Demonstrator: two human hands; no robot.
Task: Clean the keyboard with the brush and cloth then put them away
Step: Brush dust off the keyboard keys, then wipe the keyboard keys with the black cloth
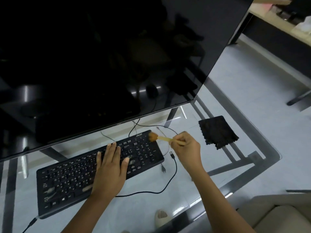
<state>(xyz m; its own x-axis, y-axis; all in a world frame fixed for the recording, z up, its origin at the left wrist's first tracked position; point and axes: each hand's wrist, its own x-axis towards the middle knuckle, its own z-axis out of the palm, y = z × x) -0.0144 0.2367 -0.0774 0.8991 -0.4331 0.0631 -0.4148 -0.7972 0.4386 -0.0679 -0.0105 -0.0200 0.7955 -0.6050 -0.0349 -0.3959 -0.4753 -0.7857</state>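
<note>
Two hands work at the keyboard (99, 172) on the glass tabletop (252, 174).
Left hand (110, 172) lies spread on the keys; right hand (186, 148) pinches the brush (161, 137) by its thin handle, bristles at the far corner. It seems light and stiff; soft cloth (218, 132) waits nearby.

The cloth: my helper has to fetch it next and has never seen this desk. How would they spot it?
Start at the big dark monitor on the glass desk. Below it lies the keyboard; right of that, past the right hand holding the brush, sits the cloth. It is the only flat, fuzzy black square there.
</note>
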